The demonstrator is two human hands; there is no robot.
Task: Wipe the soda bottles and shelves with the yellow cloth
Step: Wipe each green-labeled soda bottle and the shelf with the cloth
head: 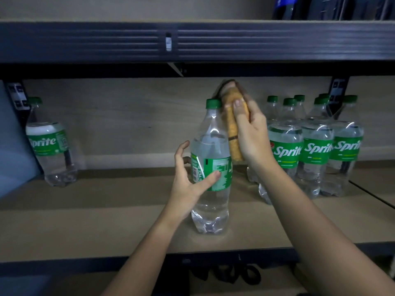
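Yellow cloth (235, 124), bunched into a long roll, sits in my right hand (252, 135), my fingers curled over it and pressing it against the upper right side of a clear soda bottle (210, 167) that stands upright near the front middle of the wooden shelf (106, 227). The cloth runs from above the bottle's green cap (213, 103) down to about the top of its green label. My left hand (188, 184) steadies the bottle from the left: the thumb lies across the label, and the fingers are spread and curve round toward the back, so the hold is loose and partly open. To the right, just beside my right forearm, a cluster of Sprite bottles (316, 146) stands upright and close together, labels facing me. Well apart on the far left, a lone Sprite bottle (51, 144) stands near the back wall beside a dark shelf bracket (17, 97). Above runs the dark metal edge of the upper shelf (192, 41), with dark items (320, 7) on it at the top right, too dim to make out.
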